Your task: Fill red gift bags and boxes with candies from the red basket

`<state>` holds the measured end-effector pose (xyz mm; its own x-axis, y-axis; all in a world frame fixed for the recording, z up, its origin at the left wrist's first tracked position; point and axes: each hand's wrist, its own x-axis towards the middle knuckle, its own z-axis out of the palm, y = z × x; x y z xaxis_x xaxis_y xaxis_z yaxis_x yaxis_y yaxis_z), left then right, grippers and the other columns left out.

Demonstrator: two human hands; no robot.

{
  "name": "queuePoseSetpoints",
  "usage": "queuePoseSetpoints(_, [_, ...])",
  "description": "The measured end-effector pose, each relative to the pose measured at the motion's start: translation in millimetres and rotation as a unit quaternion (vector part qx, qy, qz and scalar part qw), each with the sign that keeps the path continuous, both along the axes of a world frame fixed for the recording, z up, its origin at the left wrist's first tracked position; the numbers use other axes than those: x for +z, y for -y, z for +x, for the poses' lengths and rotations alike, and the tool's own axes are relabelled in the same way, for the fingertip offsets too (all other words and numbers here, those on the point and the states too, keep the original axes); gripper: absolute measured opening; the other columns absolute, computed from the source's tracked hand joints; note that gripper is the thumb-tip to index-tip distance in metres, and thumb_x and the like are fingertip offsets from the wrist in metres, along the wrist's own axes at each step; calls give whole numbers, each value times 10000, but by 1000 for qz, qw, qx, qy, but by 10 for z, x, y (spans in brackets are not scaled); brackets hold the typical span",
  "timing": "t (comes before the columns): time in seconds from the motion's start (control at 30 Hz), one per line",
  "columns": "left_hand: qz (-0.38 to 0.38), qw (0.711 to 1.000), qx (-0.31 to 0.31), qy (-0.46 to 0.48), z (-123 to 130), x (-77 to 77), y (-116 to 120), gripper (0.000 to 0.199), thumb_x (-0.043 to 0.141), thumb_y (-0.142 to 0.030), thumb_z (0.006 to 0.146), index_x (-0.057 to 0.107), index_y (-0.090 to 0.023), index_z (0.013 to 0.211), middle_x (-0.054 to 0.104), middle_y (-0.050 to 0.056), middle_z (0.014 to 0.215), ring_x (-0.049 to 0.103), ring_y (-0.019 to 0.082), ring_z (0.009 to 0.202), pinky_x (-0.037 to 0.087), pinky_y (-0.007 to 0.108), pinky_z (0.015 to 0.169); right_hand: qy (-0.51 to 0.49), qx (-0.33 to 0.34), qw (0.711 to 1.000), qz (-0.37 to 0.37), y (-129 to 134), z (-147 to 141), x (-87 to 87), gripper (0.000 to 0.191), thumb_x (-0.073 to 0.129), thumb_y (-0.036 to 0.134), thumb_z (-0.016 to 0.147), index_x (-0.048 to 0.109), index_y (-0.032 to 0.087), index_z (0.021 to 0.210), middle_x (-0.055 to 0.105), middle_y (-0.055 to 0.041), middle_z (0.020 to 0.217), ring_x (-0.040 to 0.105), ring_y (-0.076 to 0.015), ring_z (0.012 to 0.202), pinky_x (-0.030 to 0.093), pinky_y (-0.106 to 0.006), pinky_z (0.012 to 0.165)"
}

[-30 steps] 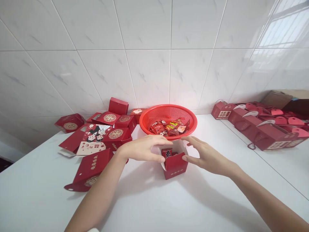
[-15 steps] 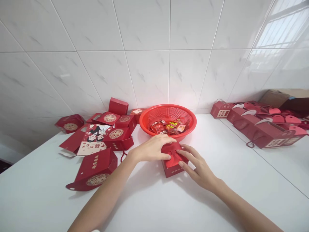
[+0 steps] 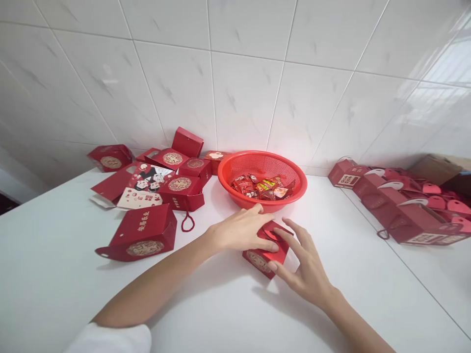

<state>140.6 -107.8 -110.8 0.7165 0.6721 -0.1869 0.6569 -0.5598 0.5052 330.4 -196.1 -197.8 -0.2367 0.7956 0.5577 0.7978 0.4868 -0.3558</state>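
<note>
A small red box (image 3: 263, 260) with a round gold pattern on its side stands on the white table, just in front of a red basket (image 3: 230, 193) with wrapped snacks (image 3: 267, 187) in it. My left hand (image 3: 245, 233) lies over the box's top from the left, its thumb on the top flaps and its fingers at the far side. On the right, my right hand (image 3: 303, 260) has its fingers apart, with fingertips at the box's top and thumb near its front right edge. The left fingertips are partly hidden.
Several red boxes (image 3: 147, 225) lie on the left, some flattened, one with a cord loop. Rows of red handled boxes (image 3: 412, 215) stand on the right near a brown carton (image 3: 434, 169). A tiled wall (image 3: 243, 98) rises behind the table.
The small box has turned, so its round gold pattern now shows at the front. Its top flaps lie flatter. My left thumb has moved across the top, and the camera view has tilted.
</note>
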Motion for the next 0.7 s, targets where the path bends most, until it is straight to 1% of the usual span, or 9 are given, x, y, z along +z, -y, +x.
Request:
queuePoseSetpoints(0.07, [0,1000,0,-3,14,-22,-3,532,597,-613,796,615,-242,1177,546,80,1033,592,299,938,447,330,707,2,-3,1000,-13,-1,1,15,599,637,538,858,510,251,1368,436,-173,1466,492,-372,1297,487,-562,1003])
queuePoseSetpoints(0.17, [2,1000,-2,7,31,-52,-14,516,549,-609,843,608,-218,1174,573,94,1058,591,311,999,462,355,772,-12,-8,999,-37,-23,48,37,560,612,507,878,506,264,1372,427,-159,1475,470,-360,1324,472,-552,1024])
queuePoseSetpoints(0.3, [-8,999,8,45,51,-131,-36,610,480,-632,890,536,-212,1329,582,126,1185,579,330,1110,463,412,895,-48,-30,996,-66,-60,176,57,506,572,444,896,514,273,1368,388,-140,1514,439,-345,1358,454,-542,1050])
queuePoseSetpoints(0.4, [-12,995,31,92,93,-242,-55,712,460,-663,894,450,-202,1437,530,153,1349,498,356,1264,432,448,995,-63,-65,993,-71,-77,245,54,470,521,414,915,520,283,1367,379,-123,1530,423,-339,1376,435,-552,1063])
queuePoseSetpoints(0.47, [-13,988,50,149,154,-337,-47,742,456,-668,897,421,-184,1458,493,157,1423,448,349,1325,402,449,1053,-57,-91,991,-79,-84,254,46,472,496,452,929,519,284,1369,374,-122,1537,424,-339,1378,434,-554,1061])
queuePoseSetpoints(0.53, [-31,972,76,218,239,-446,1,708,466,-628,911,403,-180,1455,487,150,1438,484,316,1292,417,427,1052,-37,-120,988,-89,-94,249,38,544,517,543,910,510,270,1380,375,-143,1534,431,-357,1367,437,-565,1049])
queuePoseSetpoints(0.63, [-71,936,132,318,369,-642,162,580,475,-507,925,396,-192,1405,504,137,1378,584,249,1126,495,391,957,0,-175,981,-79,-119,280,39,648,545,643,862,515,253,1379,399,-185,1499,453,-400,1329,431,-613,1013])
queuePoseSetpoints(0.67, [-70,924,146,345,403,-717,237,527,476,-479,917,417,-198,1359,504,134,1349,596,236,1080,512,388,929,10,-196,978,-71,-129,313,44,648,536,655,861,525,255,1371,410,-191,1483,459,-410,1315,427,-631,999])
queuePoseSetpoints(0.7, [-57,920,147,360,430,-794,319,469,480,-468,906,456,-207,1295,516,127,1301,593,232,1055,516,393,922,17,-219,973,-66,-140,359,53,638,520,660,866,538,258,1361,424,-194,1464,464,-416,1302,425,-645,984])
